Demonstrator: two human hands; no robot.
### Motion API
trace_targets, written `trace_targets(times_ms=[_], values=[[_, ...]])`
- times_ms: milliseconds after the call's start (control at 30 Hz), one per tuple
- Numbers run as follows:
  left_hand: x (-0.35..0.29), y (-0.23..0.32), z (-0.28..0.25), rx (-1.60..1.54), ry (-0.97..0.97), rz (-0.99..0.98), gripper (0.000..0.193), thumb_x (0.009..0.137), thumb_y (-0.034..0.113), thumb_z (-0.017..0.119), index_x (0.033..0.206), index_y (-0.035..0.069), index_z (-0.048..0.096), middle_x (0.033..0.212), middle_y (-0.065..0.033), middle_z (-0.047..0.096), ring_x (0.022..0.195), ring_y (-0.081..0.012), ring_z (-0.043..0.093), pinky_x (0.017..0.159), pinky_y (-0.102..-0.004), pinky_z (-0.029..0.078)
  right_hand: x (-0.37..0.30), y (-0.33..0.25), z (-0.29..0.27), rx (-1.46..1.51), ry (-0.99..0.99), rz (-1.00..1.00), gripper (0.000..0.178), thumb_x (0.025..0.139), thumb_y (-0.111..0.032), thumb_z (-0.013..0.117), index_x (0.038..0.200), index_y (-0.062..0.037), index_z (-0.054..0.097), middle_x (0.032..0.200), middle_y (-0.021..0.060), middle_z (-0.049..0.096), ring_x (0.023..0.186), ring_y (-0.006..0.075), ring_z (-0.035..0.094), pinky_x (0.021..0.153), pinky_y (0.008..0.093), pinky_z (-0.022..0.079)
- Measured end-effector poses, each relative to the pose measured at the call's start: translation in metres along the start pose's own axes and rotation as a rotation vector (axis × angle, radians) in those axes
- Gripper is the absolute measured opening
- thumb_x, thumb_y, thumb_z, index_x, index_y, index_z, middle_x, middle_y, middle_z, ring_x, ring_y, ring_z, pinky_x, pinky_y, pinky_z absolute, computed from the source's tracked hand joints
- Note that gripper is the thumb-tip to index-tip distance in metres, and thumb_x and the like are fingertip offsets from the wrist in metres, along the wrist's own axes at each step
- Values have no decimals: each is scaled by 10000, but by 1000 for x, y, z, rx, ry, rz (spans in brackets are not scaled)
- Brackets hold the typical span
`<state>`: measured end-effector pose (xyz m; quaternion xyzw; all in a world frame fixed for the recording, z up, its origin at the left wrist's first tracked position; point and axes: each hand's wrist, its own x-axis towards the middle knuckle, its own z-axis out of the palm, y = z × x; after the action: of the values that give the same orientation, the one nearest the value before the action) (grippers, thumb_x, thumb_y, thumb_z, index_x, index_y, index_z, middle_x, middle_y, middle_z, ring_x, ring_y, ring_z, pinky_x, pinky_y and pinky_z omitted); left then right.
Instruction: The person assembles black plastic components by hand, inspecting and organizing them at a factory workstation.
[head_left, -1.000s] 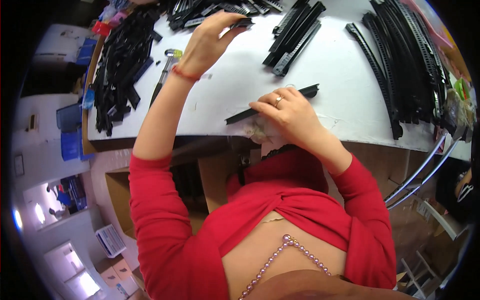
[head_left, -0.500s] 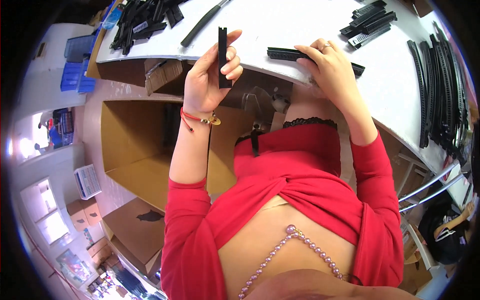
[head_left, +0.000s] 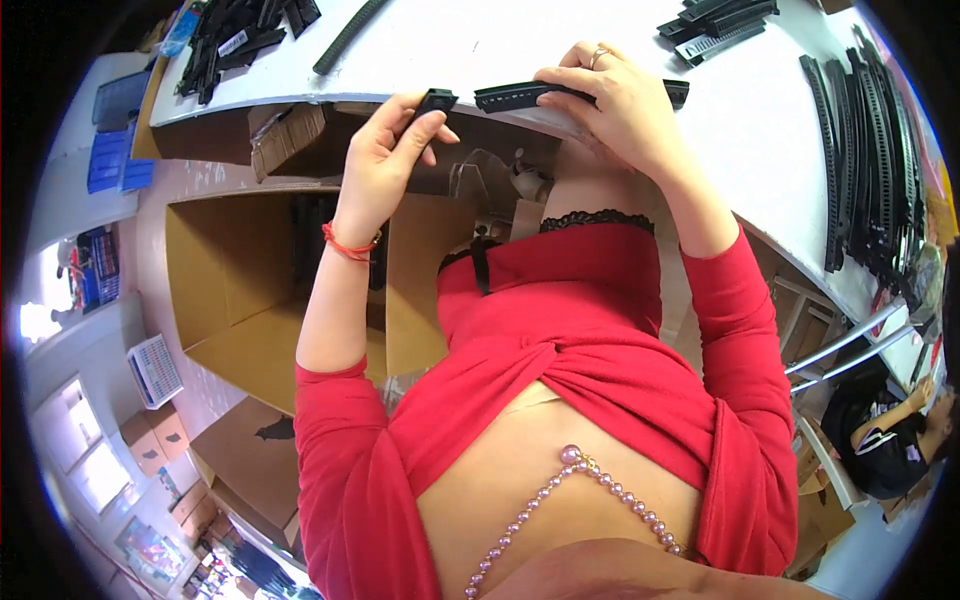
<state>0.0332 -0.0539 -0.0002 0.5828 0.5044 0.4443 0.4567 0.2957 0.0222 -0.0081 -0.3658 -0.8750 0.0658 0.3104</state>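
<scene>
Between the thumb and fingers of my left hand [head_left: 387, 150] is a short black plastic piece [head_left: 437, 101], held just off the table's front edge. My right hand [head_left: 620, 105] grips a longer black slotted strip [head_left: 508, 96] that lies along that edge, its right end showing past my fingers. A small gap separates the piece from the strip's left end. The fingers of my right hand cover the strip's middle.
On the white table [head_left: 560, 40] lie a heap of black pieces [head_left: 235, 45], a black tool handle [head_left: 348, 38], a small stack of black parts [head_left: 715, 28] and several long black strips [head_left: 870, 160]. An open cardboard box [head_left: 225, 320] stands below. A person [head_left: 885, 440] sits at the right.
My left hand has turned the short piece from upright to tilted, its end now facing the strip. The strip and my right hand have shifted slightly left and up in view.
</scene>
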Motion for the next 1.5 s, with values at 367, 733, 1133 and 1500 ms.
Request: trace_targets(times_ms=[367, 733, 1133, 1500], values=[[-1, 5, -9, 599, -118, 62, 228, 926, 201, 660, 1050, 13, 632, 839, -133, 688, 665, -228, 645, 581, -286, 479, -11, -16, 5, -126, 58, 18, 215, 849, -295, 675, 1053, -253, 726, 950, -17, 587, 948, 191, 566, 1030, 402, 325], [10, -3, -6, 582, -179, 177, 178, 935, 133, 649, 1036, -8, 606, 657, -49, 569, 567, -104, 510, 541, -251, 428, -9, -14, 8, -96, 54, 79, 223, 781, -329, 721, 1003, -307, 738, 874, -39, 562, 909, 176, 551, 912, 371, 363], [36, 16, -9, 911, -590, 140, 278, 952, 200, 616, 997, -39, 481, 654, -219, 563, 618, -409, 583, 525, -430, 429, -9, -10, 5, -7, -11, 130, 200, 767, -300, 739, 965, -275, 736, 861, -43, 551, 899, 169, 540, 875, 360, 357], [43, 29, -7, 976, -657, 78, 265, 950, 172, 615, 1032, -31, 466, 642, -202, 572, 617, -382, 596, 528, -409, 448, -7, -7, 0, 49, -45, 139, 194, 764, -282, 739, 955, -248, 733, 851, -29, 539, 885, 178, 536, 844, 360, 361]])
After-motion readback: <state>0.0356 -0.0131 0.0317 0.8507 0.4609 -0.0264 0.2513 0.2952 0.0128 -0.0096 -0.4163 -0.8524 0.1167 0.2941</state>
